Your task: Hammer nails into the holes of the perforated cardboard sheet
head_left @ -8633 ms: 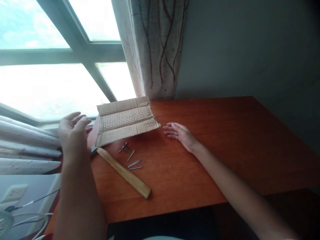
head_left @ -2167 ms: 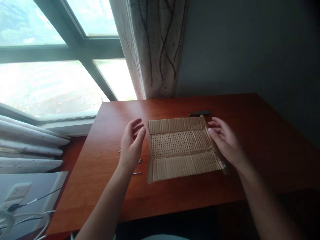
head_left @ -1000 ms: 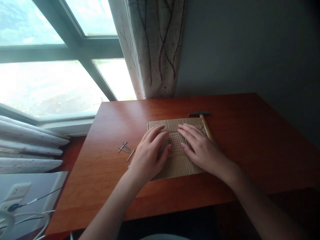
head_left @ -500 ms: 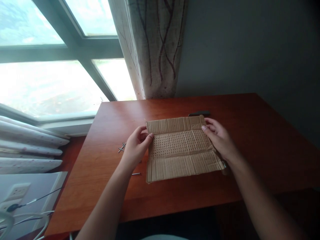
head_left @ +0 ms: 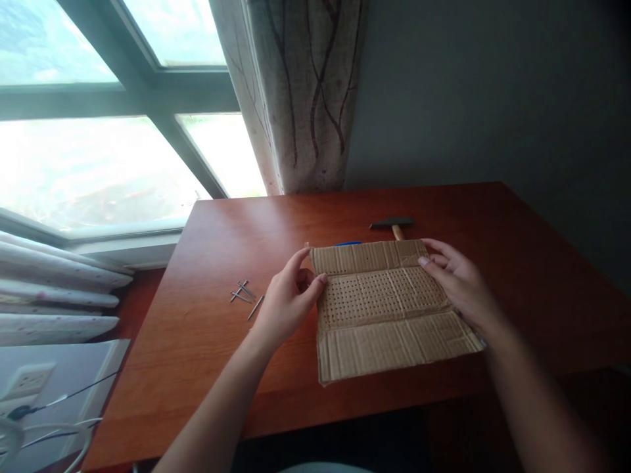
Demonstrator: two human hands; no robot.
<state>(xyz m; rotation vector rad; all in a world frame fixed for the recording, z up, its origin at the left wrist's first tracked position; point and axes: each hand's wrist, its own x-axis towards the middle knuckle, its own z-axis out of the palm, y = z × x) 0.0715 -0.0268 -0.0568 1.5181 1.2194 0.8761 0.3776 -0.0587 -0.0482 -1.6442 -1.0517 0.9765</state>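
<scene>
1. Toward the table's [head_left: 192, 374] near edge, right of its left edge: cardboard [head_left: 377, 302], held out roughly flat between both hands. Looks lifted; exact gap to the table can't be read from this angle.
2. Left hand [head_left: 290, 292]: pinching the cardboard's left edge. Thumb on the upper face, just below the far-left corner; index stretched along to that corner; other fingers curled by the edge, tips partly hidden.
3. Right hand [head_left: 458, 282]: pinching the right edge near the far-right corner. Thumb on top, index at the corner, other fingers behind the edge.
4. Cardboard sits between the two thumbs, near half sticking out past the grips toward the table's near edge. Two creases across; grid of small holes in the middle band, a few more in the far strip at left.
5. Nails [head_left: 241, 291]: crossed pile toward the table's left edge. Separate nail [head_left: 255, 309] just beside the left hand.
6. Hammer [head_left: 393, 225]: near the table's far edge, head roughly parallel to it, handle running behind the cardboard.
7. Blue item [head_left: 348, 244]: peeks out past the cardboard's far edge, mostly hidden, can't identify.
8. Window [head_left: 162, 95] beyond the far-left corner, curtain [head_left: 305, 98] beyond the far edge.
</scene>
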